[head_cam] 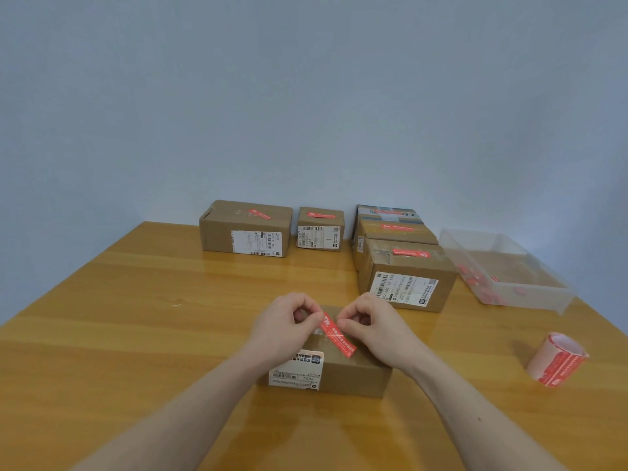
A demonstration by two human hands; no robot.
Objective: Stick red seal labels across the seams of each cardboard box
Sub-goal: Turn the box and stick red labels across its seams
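Both forearms reach in from the near edge of the wooden table (136, 300) and meet over the near box (353, 372), a small cardboard carton standing at centre with a white shipping label (297, 370) on its left part. Left hand (283, 329): fingers curled, thumb and forefinger pinching the far end of a red seal (338, 334). Right hand (370, 326): fingers curled, fingertips at the middle of the same seal, pinching or pressing it; which of the two cannot be told. Seal lies diagonally over the box top, its near end down on the cardboard, its far end raised between the hands.

Far edge of table, left to right: a long box (244, 229) with a slanted red seal on top; a small box (321, 229), sealed red; a stack (390, 222) of two or three boxes, with red seals showing on top. In front of the stack stands a larger box (407, 277), red seal on its top, just beyond the right hand.

Right side: a clear plastic tray (509, 266) with red pieces inside, too blurred to identify. Nearer, well apart from the hands, a roll (557, 360) of red seals on pale backing lies on the table.
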